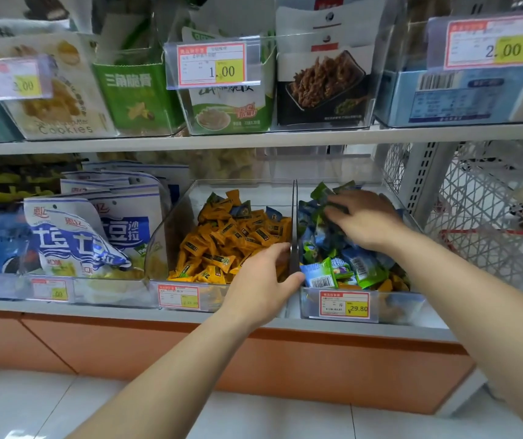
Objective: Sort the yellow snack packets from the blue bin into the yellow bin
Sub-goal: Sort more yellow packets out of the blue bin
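Note:
The yellow bin (171, 223) is a clear box on the lower shelf, heaped with yellow snack packets (222, 239). Right beside it, the blue bin (310, 296) holds blue and green packets (342, 267). A few yellow packets (391, 285) show low at its front right. My left hand (260, 286) rests at the yellow bin's front right corner, fingers on the yellow packets and thumb reaching across the wall between the bins. My right hand (361, 220) lies spread, fingers straight, on the blue and green packets toward the back of the blue bin. I see no packet held in either hand.
Blue-and-white snack bags (95, 229) fill the box to the left. The upper shelf (253, 137) overhangs with boxed snacks and price tags. A white mesh panel (475, 204) stands to the right. An orange base panel (253, 353) and tiled floor lie below.

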Demonstrator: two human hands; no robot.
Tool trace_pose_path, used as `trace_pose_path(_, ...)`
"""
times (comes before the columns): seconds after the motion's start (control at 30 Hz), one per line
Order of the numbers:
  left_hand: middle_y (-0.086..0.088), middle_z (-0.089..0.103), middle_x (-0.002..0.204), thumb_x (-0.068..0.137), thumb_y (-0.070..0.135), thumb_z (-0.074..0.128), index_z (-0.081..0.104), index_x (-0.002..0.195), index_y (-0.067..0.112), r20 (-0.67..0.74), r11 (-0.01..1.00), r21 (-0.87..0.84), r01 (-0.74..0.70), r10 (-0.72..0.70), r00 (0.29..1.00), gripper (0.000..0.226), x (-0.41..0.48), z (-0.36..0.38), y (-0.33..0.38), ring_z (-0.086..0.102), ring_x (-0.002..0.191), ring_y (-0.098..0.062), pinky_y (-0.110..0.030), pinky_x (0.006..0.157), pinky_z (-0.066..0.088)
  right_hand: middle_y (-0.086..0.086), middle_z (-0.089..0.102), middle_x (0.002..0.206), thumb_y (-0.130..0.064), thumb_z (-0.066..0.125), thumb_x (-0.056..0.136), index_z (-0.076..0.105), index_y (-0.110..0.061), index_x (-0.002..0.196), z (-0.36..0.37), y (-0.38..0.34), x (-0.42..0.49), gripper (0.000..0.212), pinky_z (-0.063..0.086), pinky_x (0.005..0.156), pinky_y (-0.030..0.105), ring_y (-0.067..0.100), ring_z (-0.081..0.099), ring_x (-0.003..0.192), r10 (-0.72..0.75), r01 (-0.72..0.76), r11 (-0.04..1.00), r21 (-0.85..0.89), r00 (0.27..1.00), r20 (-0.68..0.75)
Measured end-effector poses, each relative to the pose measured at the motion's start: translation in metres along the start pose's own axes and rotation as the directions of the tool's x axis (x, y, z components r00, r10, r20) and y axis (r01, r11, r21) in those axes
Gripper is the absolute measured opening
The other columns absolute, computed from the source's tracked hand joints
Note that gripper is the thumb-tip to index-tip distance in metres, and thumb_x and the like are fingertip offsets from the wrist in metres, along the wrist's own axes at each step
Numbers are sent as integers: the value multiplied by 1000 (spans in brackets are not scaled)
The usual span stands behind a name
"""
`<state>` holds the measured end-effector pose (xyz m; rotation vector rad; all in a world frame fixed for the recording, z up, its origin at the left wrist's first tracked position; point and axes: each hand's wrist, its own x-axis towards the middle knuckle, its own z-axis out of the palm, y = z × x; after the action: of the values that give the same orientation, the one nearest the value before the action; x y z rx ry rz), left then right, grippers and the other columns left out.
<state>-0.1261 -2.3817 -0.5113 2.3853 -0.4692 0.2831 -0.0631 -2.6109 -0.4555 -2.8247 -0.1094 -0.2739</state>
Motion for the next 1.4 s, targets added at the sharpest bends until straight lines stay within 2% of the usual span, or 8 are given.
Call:
trace_pose_path(0.17,16,66,120,90,38,66,55,134,29,-21,997,-80,-1,-1,1000,46,-1,-14,1,59,111,0,-29,98,51,-4,52,146,-66,35,89,51,-31,141,-4,-41,-22,65,39,93,29,20,49,131,-103,128,974,186,985,-139)
trace_pose_path(0.3,24,65,94,91,35,64,65,114,31,-135,996,-86,11,-22,991,24,10,-38,-7,59,92,12,-13,80,50,-3,24,161,-74,36,87,27,-33,153,16,-63,-22,79,31,112,40,24,25,146,-178,177,984,21,984,32)
trace_pose_path(0.4,18,66,90,92,33,62,66,104,31,-179,998,-20,59,-61,982,13,42,-52,-21,62,86,3,-17,72,50,-2,11,165,-68,34,91,16,-29,155,38,-61,-24,77,25,118,42,25,17,149,-169,171,985,-19,983,72)
trace_pose_path(0.57,6,66,118,96,26,59,60,123,30,-40,951,296,93,-85,996,27,127,-51,-50,62,102,-15,-30,85,50,-1,11,165,-69,18,88,14,-28,156,53,-56,-29,79,26,118,45,25,20,148,-182,182,983,-28,983,-12)
trace_pose_path(0.77,-1,46,151,94,27,65,39,149,31,252,903,425,58,-180,951,61,171,-48,-89,45,136,-23,-41,111,37,-2,13,164,-68,11,86,16,-28,156,55,-56,-30,80,25,118,42,21,21,148,-209,206,977,-51,977,-39)
trace_pose_path(1.03,0,59,127,92,21,67,62,117,31,265,915,403,-21,-94,960,27,163,-68,-108,55,115,-20,-38,97,47,-1,15,164,-66,15,89,20,-25,154,55,-56,-30,76,27,115,40,22,26,145,-221,217,974,-60,974,-59)
trace_pose_path(1.17,6,63,109,88,17,72,65,93,32,114,940,342,-12,-29,993,18,156,-66,-111,57,104,-15,-28,86,42,-1,15,164,-66,15,90,19,-26,154,54,-57,-31,76,26,115,40,22,25,146,-222,218,974,-59,973,-57)
trace_pose_path(1.4,18,62,85,85,15,74,69,90,22,-319,996,3,95,-89,944,10,145,-90,-90,56,79,4,0,63,36,1,18,163,-67,15,89,21,-25,154,54,-57,-30,77,27,115,42,23,28,145,-224,222,974,-49,972,-66)
